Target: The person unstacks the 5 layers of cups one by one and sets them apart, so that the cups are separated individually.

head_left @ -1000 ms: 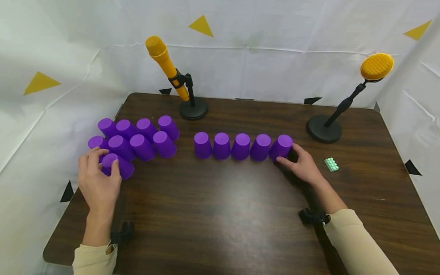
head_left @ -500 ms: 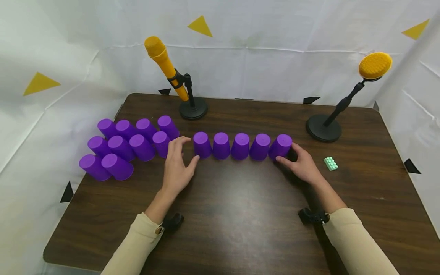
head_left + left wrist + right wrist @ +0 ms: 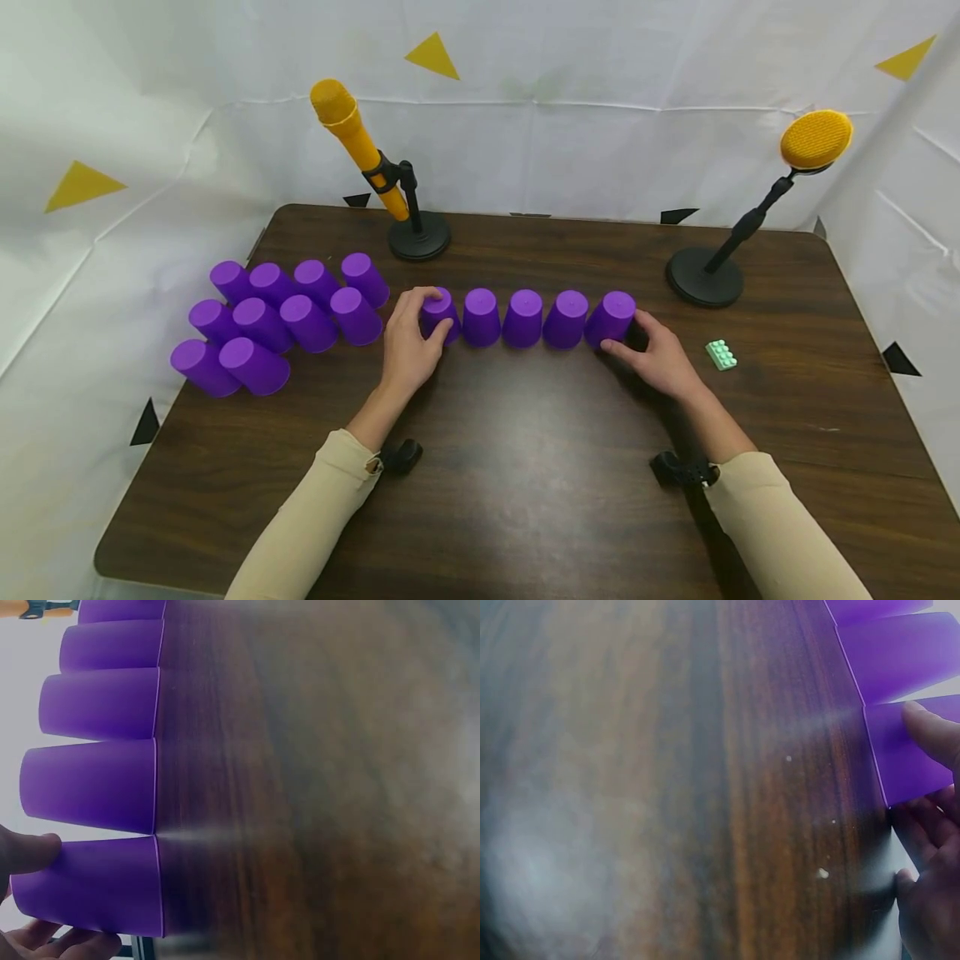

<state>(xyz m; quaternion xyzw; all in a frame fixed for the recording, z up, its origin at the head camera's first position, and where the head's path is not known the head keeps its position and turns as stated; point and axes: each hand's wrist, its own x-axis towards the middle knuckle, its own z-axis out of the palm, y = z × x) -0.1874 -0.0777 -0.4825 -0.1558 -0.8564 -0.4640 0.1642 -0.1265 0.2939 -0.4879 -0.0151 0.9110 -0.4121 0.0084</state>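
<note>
Several upside-down purple cups stand side by side in a straight row mid-table. At the row's left end, my left hand holds the end cup, thumb on its near side and fingers round its left. The left wrist view shows that cup with its rim down on the table. My right hand grips the cup at the right end between thumb and fingers; in the right wrist view the thumb lies on that cup's wall. Between them the middle cups stand close together, untouched.
More upside-down purple cups form rows on the left of the dark wooden table. Behind stand a yellow microphone on a black stand and another round yellow microphone. A mint-green toy brick lies right of my right hand.
My left hand has let go of a cup in the left group, moved right and taken hold of the row's leftmost cup. The right hand has stayed on its cup.
</note>
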